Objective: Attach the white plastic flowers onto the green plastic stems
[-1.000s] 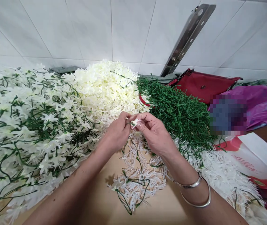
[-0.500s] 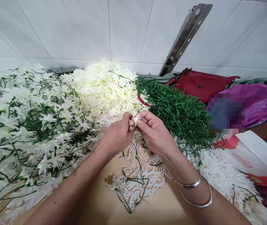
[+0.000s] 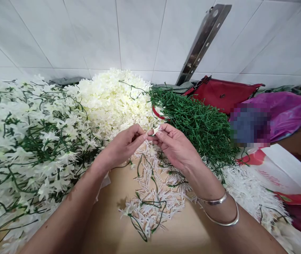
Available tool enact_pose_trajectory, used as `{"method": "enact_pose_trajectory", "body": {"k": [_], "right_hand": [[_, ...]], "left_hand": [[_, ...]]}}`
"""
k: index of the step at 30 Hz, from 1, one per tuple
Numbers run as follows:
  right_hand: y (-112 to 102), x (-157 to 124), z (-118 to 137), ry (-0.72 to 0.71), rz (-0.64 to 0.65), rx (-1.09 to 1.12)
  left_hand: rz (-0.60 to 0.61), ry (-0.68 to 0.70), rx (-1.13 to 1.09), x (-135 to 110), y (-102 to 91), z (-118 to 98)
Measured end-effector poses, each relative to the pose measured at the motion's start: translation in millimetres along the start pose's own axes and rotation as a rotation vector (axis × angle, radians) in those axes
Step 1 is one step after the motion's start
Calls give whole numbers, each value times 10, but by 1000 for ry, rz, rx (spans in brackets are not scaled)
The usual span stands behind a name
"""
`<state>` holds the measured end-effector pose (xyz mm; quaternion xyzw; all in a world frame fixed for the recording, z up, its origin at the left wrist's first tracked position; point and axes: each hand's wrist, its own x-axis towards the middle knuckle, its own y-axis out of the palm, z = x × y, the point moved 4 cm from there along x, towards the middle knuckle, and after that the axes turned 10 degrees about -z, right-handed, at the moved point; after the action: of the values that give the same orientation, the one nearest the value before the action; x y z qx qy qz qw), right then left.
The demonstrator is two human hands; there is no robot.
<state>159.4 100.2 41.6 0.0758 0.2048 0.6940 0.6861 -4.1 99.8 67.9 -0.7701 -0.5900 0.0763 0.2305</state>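
Observation:
A small white artificial flower [image 3: 157, 131] with thin white strands sits between the pinched thumb and fingers of my right hand [image 3: 175, 144]. The thumb and index finger of my left hand [image 3: 125, 143] close on its left side, near a bit of green at its base. Below my hands, loose white stamen strands [image 3: 163, 197] lie scattered on the table [image 3: 100, 225] with several green stems among them. One finished-looking flower with a curved green stem [image 3: 140, 227] lies at the near end of these strands.
Stemmed white flowers [image 3: 47, 141] heap up on the left. Cream petals [image 3: 118, 98] are piled behind my hands, green stems [image 3: 200, 123] to their right. White strands [image 3: 251, 187], a red bag [image 3: 221, 93], a purple plastic bag [image 3: 285, 109] and a metal bracket [image 3: 203, 44] stand around the right side.
My left hand has turned and lowered its wrist to the left, its thumb now extended toward the flower. The right hand keeps its pinch on the flower. The whole view has shifted slightly.

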Motion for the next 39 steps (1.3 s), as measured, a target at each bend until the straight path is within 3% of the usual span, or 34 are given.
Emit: {"method": "enact_pose_trajectory", "body": {"k": [7,12,23,31,39], "right_hand": [[-30,-16,135,-99,61,-165],[17,-73,174,-86,114,-179],[27,-97,201,-43,135,-249],[13,-123,256,-83,68,-398],[38,-135,244,-11,113,-277]], "left_hand": [[-70,-105,-294,24,-22,45],[-51,-73,-367,19,-3,-23],[-5,1,-258,12,0,-32],[-67,114,79,-16,-53,-151],[-18,85,34,-14,-16,-102]]}}
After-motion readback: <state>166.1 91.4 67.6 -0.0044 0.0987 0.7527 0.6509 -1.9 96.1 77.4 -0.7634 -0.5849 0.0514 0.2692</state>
